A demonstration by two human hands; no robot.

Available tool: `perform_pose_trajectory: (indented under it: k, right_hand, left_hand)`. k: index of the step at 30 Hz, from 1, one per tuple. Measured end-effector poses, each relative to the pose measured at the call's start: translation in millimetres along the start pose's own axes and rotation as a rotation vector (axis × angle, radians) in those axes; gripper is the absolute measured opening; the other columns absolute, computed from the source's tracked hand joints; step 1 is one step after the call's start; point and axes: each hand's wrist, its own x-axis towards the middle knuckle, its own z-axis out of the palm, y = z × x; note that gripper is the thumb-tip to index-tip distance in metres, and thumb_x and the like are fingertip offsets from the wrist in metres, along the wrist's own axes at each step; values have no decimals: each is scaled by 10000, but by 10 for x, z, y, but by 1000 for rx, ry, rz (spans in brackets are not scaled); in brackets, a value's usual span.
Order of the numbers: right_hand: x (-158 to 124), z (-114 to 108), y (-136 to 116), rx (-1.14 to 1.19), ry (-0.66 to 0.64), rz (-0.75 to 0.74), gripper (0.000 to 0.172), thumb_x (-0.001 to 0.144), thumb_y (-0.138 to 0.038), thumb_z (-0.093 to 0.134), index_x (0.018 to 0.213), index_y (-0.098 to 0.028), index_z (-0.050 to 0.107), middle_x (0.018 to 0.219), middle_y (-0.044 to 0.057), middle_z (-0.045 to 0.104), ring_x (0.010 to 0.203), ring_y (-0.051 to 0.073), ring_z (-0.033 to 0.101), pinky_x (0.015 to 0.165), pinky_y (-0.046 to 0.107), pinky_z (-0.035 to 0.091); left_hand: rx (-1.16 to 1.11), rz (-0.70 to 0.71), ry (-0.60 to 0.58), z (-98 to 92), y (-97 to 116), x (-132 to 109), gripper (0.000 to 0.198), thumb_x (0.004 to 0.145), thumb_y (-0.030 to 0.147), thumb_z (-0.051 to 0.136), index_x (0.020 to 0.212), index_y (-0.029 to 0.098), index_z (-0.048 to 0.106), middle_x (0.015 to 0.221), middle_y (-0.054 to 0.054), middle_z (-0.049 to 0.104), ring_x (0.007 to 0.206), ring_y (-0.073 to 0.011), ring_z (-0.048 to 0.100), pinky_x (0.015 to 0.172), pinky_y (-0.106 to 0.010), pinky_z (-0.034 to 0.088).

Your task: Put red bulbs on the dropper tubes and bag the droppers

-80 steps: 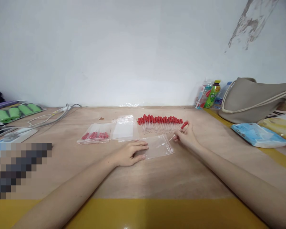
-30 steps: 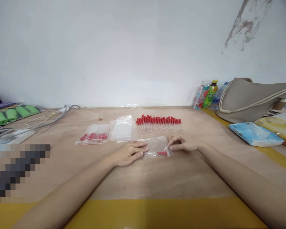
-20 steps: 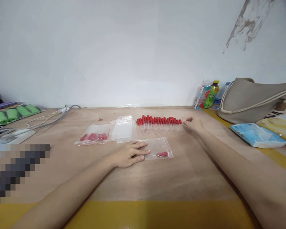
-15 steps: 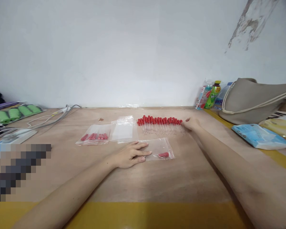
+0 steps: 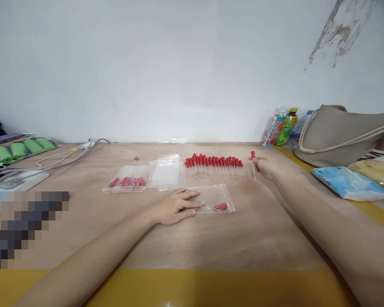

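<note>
My left hand (image 5: pixel 176 207) lies flat with fingers apart on the left end of a clear zip bag (image 5: pixel 211 194), which has one red-bulbed dropper (image 5: pixel 220 206) inside. To the right, my right hand (image 5: pixel 263 165) pinches a single dropper (image 5: pixel 253 154) upright, red bulb on top and clear stem down. Beside it is a row of several red-bulbed droppers (image 5: pixel 216 162), bulbs toward the wall. Left of that row lie flat clear bags (image 5: pixel 169 172) with a white area, then a zip bag (image 5: pixel 128 174) holding several droppers.
On the right stand bottles (image 5: pixel 287 128), a grey bag (image 5: pixel 342 132) and a blue packet (image 5: pixel 350 182). At the left are cables (image 5: pixel 80 150), a pack of green rolls (image 5: pixel 25 149) and a pixelated dark object (image 5: pixel 22 230). A wall (image 5: pixel 147 76) closes off the table's back.
My right hand has moved a little right, away from the row, and now holds one dropper upright. My left hand has stayed on the bag.
</note>
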Motion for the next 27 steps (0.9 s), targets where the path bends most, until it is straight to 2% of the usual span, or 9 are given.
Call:
perform_pose_trajectory:
  k: [5, 8, 11, 14, 17, 20, 23, 27]
  right_hand:
    - [-498, 70, -103, 251, -64, 11, 218, 732, -365, 490, 864, -200, 438, 680, -1, 546, 461, 70, 445, 437, 207, 390]
    - [-823, 177, -150, 496, -44, 33, 466, 647, -321, 595, 1018, -229, 328, 660, -44, 546, 451, 72, 456, 416, 193, 377]
    - [-1063, 282, -207, 566, -53, 66, 563, 626, -321, 612, 1077, -247, 283, 645, -65, 535, 469, 82, 489, 436, 201, 409]
    - [-1209, 354, -261, 640, -118, 129, 499, 634, -320, 614, 1012, -255, 295, 670, -56, 544, 527, 103, 551, 508, 241, 469]
    - [-1299, 384, -290, 718, -229, 187, 386, 657, -358, 614, 898, -247, 334, 707, -33, 550, 595, 129, 594, 600, 301, 501]
    - [-1343, 370, -289, 634, -350, 126, 353, 627, -394, 658, 810, -219, 412, 734, -13, 551, 625, 123, 576, 630, 298, 483]
    - [-1321, 322, -268, 406, -499, -15, 349, 583, -423, 691, 766, -180, 519, 671, -20, 533, 570, 90, 490, 549, 242, 410]
    - [-1236, 276, -245, 133, -680, -188, 334, 609, -449, 667, 777, -161, 645, 503, -63, 374, 472, 62, 314, 447, 212, 242]
  left_hand:
    - [-20, 2, 9, -1, -3, 0, 379, 891, 427, 368, 1257, 348, 429, 1417, 7, 283, 1279, -198, 308, 1067, -424, 216]
    - [-27, 1, 13, -6, 2, 0, 378, 890, 418, 378, 1256, 344, 431, 1415, 0, 287, 1276, -204, 312, 1063, -434, 219]
    - [-30, -5, 4, -11, 8, -2, 378, 892, 412, 376, 1256, 333, 436, 1415, -8, 285, 1280, -208, 304, 1062, -432, 221]
    - [-31, -4, 3, -12, 9, -6, 382, 892, 425, 367, 1259, 341, 430, 1421, 4, 270, 1285, -209, 294, 1067, -425, 213]
    - [-31, -8, 8, -9, 9, -10, 449, 886, 450, 366, 1319, 338, 332, 1421, 6, 271, 1291, -207, 281, 1077, -417, 192]
    - [-38, -29, 11, -4, 11, -12, 545, 877, 472, 373, 1371, 313, 207, 1417, -6, 283, 1297, -212, 267, 1081, -413, 186]
    - [-31, -40, 19, 3, 11, -13, 561, 874, 483, 370, 1376, 309, 193, 1413, -5, 293, 1293, -224, 274, 1078, -415, 197]
    - [4, -50, -3, 2, 13, -12, 560, 878, 485, 354, 1380, 302, 186, 1415, -1, 288, 1300, -224, 257, 1079, -412, 198]
